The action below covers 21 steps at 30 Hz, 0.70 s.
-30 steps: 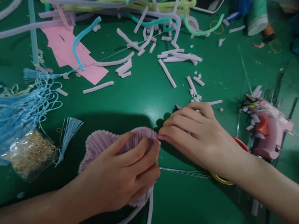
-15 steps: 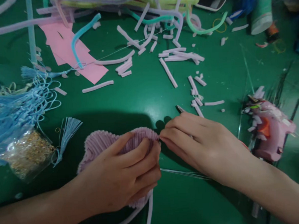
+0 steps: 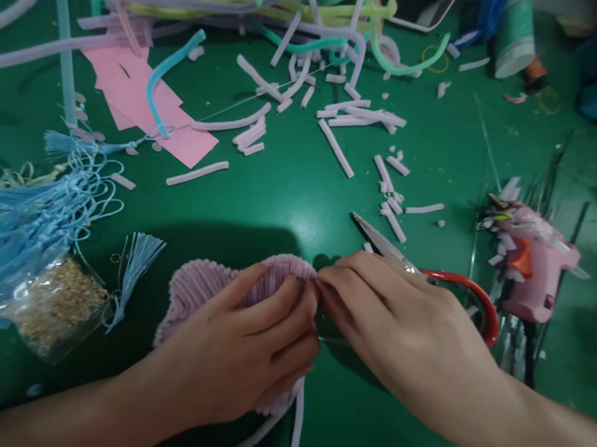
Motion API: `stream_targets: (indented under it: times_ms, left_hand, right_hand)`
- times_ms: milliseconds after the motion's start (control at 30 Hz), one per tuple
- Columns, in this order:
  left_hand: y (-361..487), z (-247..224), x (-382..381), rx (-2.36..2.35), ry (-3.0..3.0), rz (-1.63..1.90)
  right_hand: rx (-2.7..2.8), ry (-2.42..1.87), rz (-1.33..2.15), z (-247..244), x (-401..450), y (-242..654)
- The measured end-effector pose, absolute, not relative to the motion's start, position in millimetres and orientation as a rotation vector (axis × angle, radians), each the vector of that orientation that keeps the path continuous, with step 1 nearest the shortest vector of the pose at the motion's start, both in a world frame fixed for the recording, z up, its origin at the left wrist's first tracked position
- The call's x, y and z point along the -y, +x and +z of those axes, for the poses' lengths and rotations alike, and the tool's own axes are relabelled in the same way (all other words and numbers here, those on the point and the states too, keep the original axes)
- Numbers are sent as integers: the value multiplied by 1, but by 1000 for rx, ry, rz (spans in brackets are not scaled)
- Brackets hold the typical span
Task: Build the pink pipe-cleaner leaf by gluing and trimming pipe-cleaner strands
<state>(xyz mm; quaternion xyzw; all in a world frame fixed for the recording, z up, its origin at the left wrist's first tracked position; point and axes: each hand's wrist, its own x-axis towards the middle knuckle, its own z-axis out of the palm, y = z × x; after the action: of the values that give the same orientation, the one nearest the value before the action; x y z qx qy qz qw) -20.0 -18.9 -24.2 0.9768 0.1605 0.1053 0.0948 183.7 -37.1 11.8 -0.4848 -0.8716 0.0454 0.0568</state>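
A lilac, ridged piece made of pipe cleaners (image 3: 199, 292) sits low in the middle of the head view, with two loose pipe-cleaner ends (image 3: 297, 420) trailing below it. My left hand (image 3: 245, 350) is closed over it, fingers curled across its front and right side. At the piece's right tip, my right hand (image 3: 398, 318) pinches with thumb and forefinger; what lies between those fingertips is hidden. Scissors with red handles (image 3: 488, 307) lie on the table just beyond my right hand, partly covered by it, blades pointing up and left.
Cut lilac pipe-cleaner bits (image 3: 335, 148) are strewn over the green table (image 3: 277, 198). A pink glue gun (image 3: 531, 271) lies at right. Blue tassels (image 3: 52, 203) and a bag of gold-coloured findings (image 3: 62, 302) are at left, pink cards (image 3: 189, 139) and long pipe cleaners (image 3: 69, 47) behind.
My right hand has shifted slightly lower and turned, uncovering more of the scissors' blades and red handle. Its fingertips stay at the piece's right tip. My left hand has hardly moved.
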Motion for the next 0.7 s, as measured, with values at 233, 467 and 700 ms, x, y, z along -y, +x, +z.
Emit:
stream_targets:
  times_ms: [233,467,700]
  left_hand:
    - [-19,-27,22,-469,2933,354]
    - [-18,-26,22,-489,2909,339]
    - [-22,-26,24,-523,2870,423]
  right_hand:
    - [2201,-1699,658,16,41,188]
    - [1761,-1861,1160,14,38,181]
    - [1317,-1823,1756,15,38,191]
